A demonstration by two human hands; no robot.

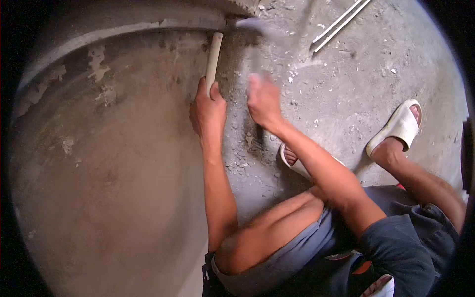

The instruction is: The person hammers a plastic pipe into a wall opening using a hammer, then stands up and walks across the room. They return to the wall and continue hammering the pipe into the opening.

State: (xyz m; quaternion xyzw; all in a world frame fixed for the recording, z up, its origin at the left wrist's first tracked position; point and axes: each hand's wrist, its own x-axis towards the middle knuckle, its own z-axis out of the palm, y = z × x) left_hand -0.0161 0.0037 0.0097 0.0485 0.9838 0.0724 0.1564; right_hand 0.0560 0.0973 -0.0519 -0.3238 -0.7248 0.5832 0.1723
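Note:
My left hand (208, 111) grips a pale rod-like chisel (213, 55) that points up against the base of the wall (109, 163), near the ledge at the top. My right hand (263, 99) is closed around the handle of a hammer (257, 29), which is blurred by motion; its head hangs just right of the chisel's top end. Both hands are close together where wall and floor meet.
The concrete floor (356, 89) is strewn with chips and dust (237, 163). Two thin pale bars (339, 24) lie at the top right. My feet wear white sandals (398, 126); my knees and grey shorts (410, 247) fill the lower right.

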